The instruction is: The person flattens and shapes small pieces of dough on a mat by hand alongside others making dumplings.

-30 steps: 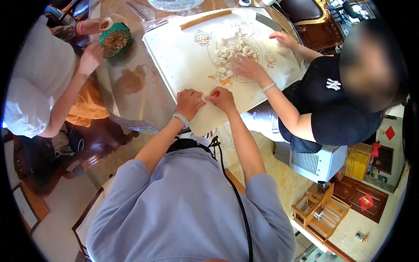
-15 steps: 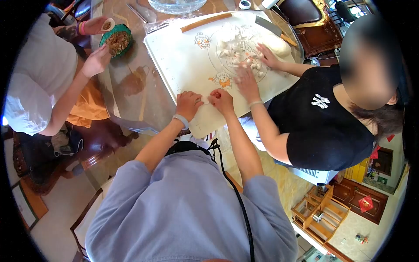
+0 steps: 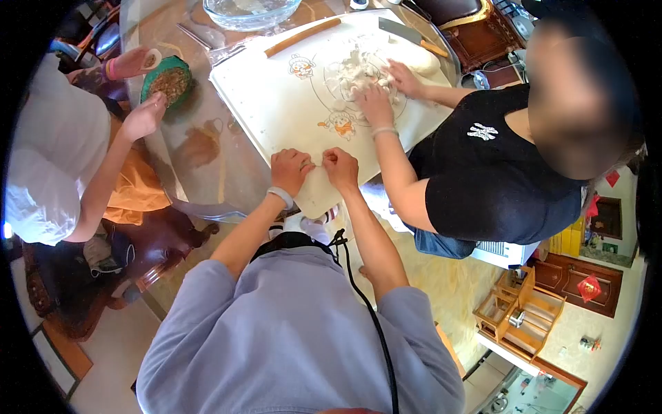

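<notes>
My left hand [image 3: 291,170] and my right hand [image 3: 340,169] are close together over the near edge of the white mat [image 3: 255,103]. The fingers of both are curled in a pinch, thumbs facing each other across a small gap. Whatever they pinch is too small and too covered to name; it may be pale, like the mat. Ahead of them lies a floury heap of small dough pieces [image 3: 358,72], which another person's hands [image 3: 376,103] touch. Toward the far edge rests a wooden rolling pin [image 3: 302,37].
A cleaver [image 3: 403,31] and a large dough roll [image 3: 416,56] lie at the mat's far right. Beyond the mat stands a glass bowl [image 3: 252,15]. On the left, another person holds a round wrapper [image 3: 152,59] and a green bowl of filling [image 3: 169,86].
My view has shifted slightly to the right. My hands remain pinched near the mat's edge, and the right-hand person's hands have moved in on the dough pieces.
</notes>
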Tool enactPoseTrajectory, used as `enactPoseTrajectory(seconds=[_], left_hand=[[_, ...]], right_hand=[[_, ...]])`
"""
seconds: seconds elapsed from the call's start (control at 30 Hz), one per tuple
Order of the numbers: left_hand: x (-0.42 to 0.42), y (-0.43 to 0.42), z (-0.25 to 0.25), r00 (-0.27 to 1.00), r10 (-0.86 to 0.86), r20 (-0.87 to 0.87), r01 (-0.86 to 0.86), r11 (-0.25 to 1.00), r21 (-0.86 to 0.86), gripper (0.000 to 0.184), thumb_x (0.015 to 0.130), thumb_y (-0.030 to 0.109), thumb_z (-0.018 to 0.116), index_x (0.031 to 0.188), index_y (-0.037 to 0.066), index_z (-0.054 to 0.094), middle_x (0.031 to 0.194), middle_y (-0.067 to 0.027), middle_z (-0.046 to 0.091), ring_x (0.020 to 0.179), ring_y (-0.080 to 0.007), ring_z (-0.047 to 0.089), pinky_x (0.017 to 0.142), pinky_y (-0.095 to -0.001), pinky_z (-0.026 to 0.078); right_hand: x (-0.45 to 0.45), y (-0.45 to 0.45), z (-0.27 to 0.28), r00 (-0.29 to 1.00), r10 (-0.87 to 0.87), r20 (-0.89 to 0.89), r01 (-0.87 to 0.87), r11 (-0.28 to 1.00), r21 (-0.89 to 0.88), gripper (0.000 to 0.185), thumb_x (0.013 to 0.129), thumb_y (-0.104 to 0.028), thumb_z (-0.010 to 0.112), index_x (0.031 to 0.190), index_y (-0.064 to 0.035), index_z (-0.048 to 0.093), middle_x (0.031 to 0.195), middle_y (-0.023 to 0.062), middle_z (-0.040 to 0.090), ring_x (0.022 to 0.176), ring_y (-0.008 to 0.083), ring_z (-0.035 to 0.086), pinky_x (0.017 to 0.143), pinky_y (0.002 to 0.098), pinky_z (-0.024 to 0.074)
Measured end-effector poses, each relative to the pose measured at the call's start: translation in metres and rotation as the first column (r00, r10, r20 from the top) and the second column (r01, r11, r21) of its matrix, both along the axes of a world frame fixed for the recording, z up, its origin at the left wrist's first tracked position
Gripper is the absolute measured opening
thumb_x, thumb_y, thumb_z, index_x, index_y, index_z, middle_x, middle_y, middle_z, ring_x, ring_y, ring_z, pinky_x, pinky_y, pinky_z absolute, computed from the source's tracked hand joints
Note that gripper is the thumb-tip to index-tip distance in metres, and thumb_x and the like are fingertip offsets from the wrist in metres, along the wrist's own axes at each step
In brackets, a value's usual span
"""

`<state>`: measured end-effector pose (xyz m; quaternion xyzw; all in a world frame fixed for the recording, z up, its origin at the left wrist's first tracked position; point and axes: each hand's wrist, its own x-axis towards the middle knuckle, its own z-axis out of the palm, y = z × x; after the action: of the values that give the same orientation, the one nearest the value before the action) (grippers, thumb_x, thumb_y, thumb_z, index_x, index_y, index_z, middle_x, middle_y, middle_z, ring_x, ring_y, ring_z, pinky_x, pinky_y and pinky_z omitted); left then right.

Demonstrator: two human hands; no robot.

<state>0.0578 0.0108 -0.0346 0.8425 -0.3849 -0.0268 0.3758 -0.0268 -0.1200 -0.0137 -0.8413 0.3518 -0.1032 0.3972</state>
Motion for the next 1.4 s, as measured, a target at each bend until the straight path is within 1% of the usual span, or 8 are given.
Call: enactPoseTrajectory(seconds=[0.17, 0.27, 0.47, 0.87, 0.97, 1.1, 1.3, 1.4], left_hand=[[0.003, -0.003, 0.004, 0.999, 0.001, 0.051, -0.002, 1.000, 0.012, 0.023, 0.071, 0.030, 0.072, 0.087, 0.013, 0.068, 0.086, -0.0021, 0.062, 0.090, -0.0221, 0.055, 0.082, -0.0373, 0.036], [-0.001, -0.002, 0.005, 0.999, -0.015, 0.034, 0.014, 1.000, 0.016, 0.023, 0.071, 0.028, 0.072, 0.088, 0.013, 0.067, 0.088, -0.0021, 0.061, 0.091, -0.0219, 0.054, 0.084, -0.0371, 0.035], [0.001, -0.003, 0.001, 1.000, -0.014, 0.025, 0.013, 0.999, 0.038, 0.022, 0.073, 0.027, 0.071, 0.090, 0.014, 0.066, 0.088, -0.0020, 0.061, 0.092, -0.0211, 0.054, 0.085, -0.0373, 0.035], [0.005, -0.004, -0.005, 0.999, -0.027, 0.023, 0.027, 0.999, 0.032, 0.021, 0.073, 0.027, 0.070, 0.089, 0.013, 0.067, 0.086, -0.0016, 0.061, 0.090, -0.0211, 0.054, 0.084, -0.0373, 0.036], [0.006, -0.001, 0.000, 0.999, -0.037, -0.015, 0.038, 0.998, 0.045, 0.021, 0.074, 0.027, 0.069, 0.090, 0.013, 0.067, 0.088, -0.0025, 0.061, 0.092, -0.0214, 0.054, 0.086, -0.0375, 0.035], [0.006, 0.003, -0.003, 0.998, -0.040, -0.054, 0.041, 0.999, 0.033, 0.025, 0.074, 0.025, 0.070, 0.095, 0.012, 0.065, 0.093, -0.0048, 0.060, 0.095, -0.0234, 0.053, 0.086, -0.0386, 0.037], [0.004, 0.025, 0.003, 0.996, -0.054, -0.074, 0.054, 0.999, -0.001, 0.034, 0.075, 0.022, 0.069, 0.105, 0.007, 0.060, 0.101, -0.0101, 0.058, 0.099, -0.0293, 0.051, 0.087, -0.0413, 0.040], [0.003, 0.030, 0.005, 0.993, -0.052, -0.102, 0.049, 0.998, -0.036, 0.034, 0.076, 0.020, 0.068, 0.106, 0.007, 0.059, 0.101, -0.0111, 0.058, 0.099, -0.0303, 0.051, 0.087, -0.0409, 0.040]], right_hand=[[-0.001, 0.007, -0.002, 0.999, -0.026, -0.025, 0.027, 1.000, 0.004, 0.019, 0.075, -0.007, 0.065, 0.094, -0.0036, 0.067, 0.079, 0.0095, 0.068, 0.075, 0.0209, 0.066, 0.070, 0.0311, 0.0508], [-0.004, 0.006, -0.007, 0.994, -0.001, 0.111, 0.019, 0.987, -0.162, 0.018, 0.076, -0.008, 0.064, 0.092, -0.0035, 0.067, 0.080, 0.0105, 0.067, 0.075, 0.0219, 0.065, 0.071, 0.0320, 0.0503], [-0.002, 0.007, -0.008, 0.999, -0.032, 0.022, 0.035, 0.983, -0.180, 0.014, 0.075, -0.012, 0.066, 0.086, -0.0042, 0.069, 0.079, 0.0120, 0.065, 0.073, 0.0242, 0.064, 0.069, 0.0337, 0.0495], [0.002, 0.003, -0.012, 0.995, -0.067, 0.067, 0.070, 0.997, -0.030, 0.009, 0.076, -0.016, 0.065, 0.080, -0.0074, 0.066, 0.077, 0.0119, 0.062, 0.074, 0.0288, 0.061, 0.068, 0.0404, 0.0475], [0.003, 0.003, -0.017, 0.999, 0.001, 0.041, 0.004, 0.991, -0.135, 0.011, 0.075, -0.015, 0.068, 0.083, -0.0081, 0.066, 0.076, 0.0113, 0.062, 0.074, 0.0281, 0.061, 0.068, 0.0400, 0.0477], [0.006, 0.004, -0.013, 0.996, 0.037, 0.084, -0.029, 0.995, -0.095, 0.023, 0.075, -0.013, 0.068, 0.096, -0.0085, 0.064, 0.084, 0.0124, 0.060, 0.075, 0.0287, 0.061, 0.071, 0.0402, 0.0482], [0.011, 0.020, 0.012, 0.921, 0.382, -0.076, -0.381, 0.839, -0.390, 0.034, 0.075, -0.010, 0.069, 0.109, -0.0076, 0.062, 0.108, 0.0142, 0.055, 0.093, 0.0303, 0.055, 0.080, 0.0381, 0.0454], [0.014, 0.025, 0.015, 0.891, 0.423, -0.164, -0.452, 0.796, -0.401, 0.031, 0.076, -0.005, 0.064, 0.106, -0.0083, 0.061, 0.106, 0.0133, 0.053, 0.101, 0.0316, 0.049, 0.084, 0.0388, 0.0443]])
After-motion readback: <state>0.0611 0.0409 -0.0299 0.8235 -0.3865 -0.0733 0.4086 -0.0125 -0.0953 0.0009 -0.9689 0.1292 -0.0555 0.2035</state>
